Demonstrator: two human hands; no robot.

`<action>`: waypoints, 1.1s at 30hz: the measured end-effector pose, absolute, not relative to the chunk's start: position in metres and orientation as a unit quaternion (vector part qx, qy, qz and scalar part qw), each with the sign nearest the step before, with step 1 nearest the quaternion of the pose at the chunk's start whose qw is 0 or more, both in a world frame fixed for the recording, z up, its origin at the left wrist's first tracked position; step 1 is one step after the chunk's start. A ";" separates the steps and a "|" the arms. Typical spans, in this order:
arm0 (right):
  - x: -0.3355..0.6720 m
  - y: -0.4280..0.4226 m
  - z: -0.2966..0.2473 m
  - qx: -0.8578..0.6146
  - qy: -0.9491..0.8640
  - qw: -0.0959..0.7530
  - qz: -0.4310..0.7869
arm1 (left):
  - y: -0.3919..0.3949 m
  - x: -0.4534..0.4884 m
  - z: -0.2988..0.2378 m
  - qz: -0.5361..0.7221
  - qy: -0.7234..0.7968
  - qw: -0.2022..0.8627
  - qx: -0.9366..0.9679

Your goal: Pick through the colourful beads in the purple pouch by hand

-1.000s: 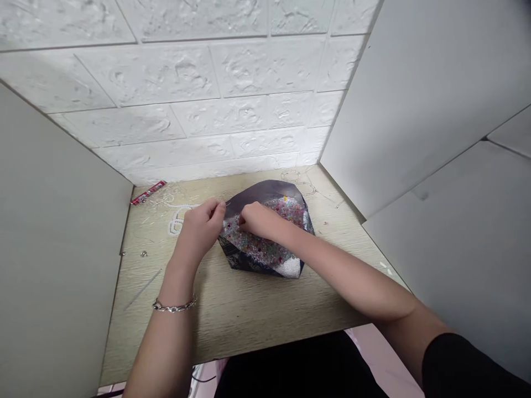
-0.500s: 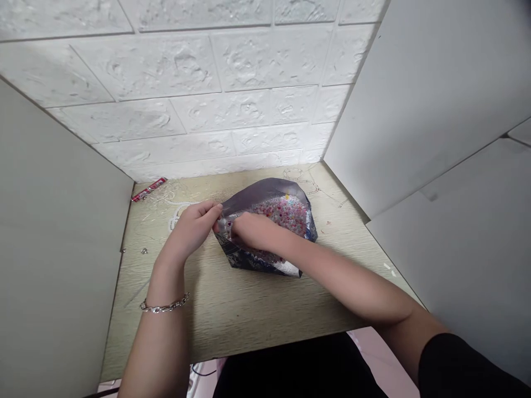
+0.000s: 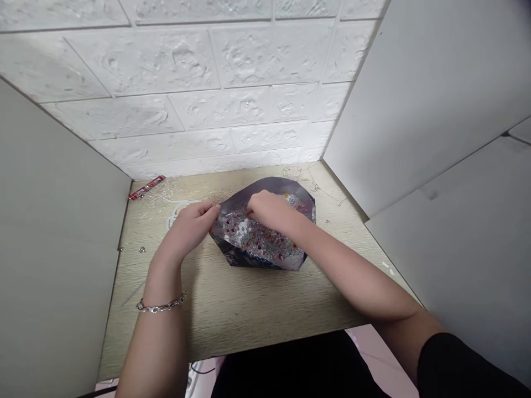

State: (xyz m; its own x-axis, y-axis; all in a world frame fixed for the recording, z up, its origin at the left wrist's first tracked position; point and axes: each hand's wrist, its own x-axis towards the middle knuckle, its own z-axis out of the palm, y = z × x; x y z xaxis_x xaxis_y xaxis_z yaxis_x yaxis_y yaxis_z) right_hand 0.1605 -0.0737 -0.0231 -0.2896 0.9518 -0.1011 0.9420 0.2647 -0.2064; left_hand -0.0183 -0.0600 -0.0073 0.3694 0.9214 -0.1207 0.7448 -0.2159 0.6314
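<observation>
A dark, wide-mouthed bag (image 3: 249, 260) lies open on the wooden tabletop. Inside it is a mass of small beads (image 3: 265, 240), mostly clear, pink and red. My left hand (image 3: 193, 224) pinches the bag's left rim between thumb and fingers; a silver chain bracelet (image 3: 162, 305) circles that wrist. Over the beads, toward the bag's far side, is my right hand (image 3: 269, 210), its fingers curled downward. The fingertips are mostly hidden, so whatever they hold cannot be made out.
A red packet (image 3: 146, 188) and tangled clear thread lie at the back left. White strung beads (image 3: 171, 220) sit behind my left hand. Fine looped strands (image 3: 292, 172) rest at the back right. Brick-patterned wall and pale side panels (image 3: 431, 110) enclose the tabletop (image 3: 232, 315).
My right hand has moved from the bag's near left part up and right toward its far side, uncovering beads and a silvery patch of lining. My left hand keeps its hold on the rim.
</observation>
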 end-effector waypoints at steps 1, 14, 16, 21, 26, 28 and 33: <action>0.156 -0.074 -0.024 -0.589 -0.800 0.027 0.115 | -0.060 -0.018 -0.007 0.142 0.543 0.309 0.768; 0.140 -0.072 -0.042 -0.543 -0.831 0.039 0.110 | -0.062 -0.013 -0.006 0.134 0.541 0.282 0.781; 0.140 -0.073 -0.043 -0.539 -0.834 0.036 0.109 | -0.062 -0.012 -0.005 0.132 0.543 0.279 0.781; 0.138 -0.074 -0.044 -0.544 -0.822 0.062 0.157 | -0.062 -0.012 -0.005 0.134 0.547 0.275 0.780; 0.149 -0.068 -0.036 -0.540 -0.657 0.234 0.471 | -0.062 -0.013 -0.007 0.135 0.549 0.280 0.776; 0.157 -0.065 -0.030 -0.496 -0.530 0.300 0.619 | -0.061 -0.013 -0.008 0.130 0.552 0.277 0.776; 0.171 -0.061 -0.023 -0.389 -0.352 0.376 0.764 | -0.061 -0.012 -0.008 0.123 0.555 0.268 0.778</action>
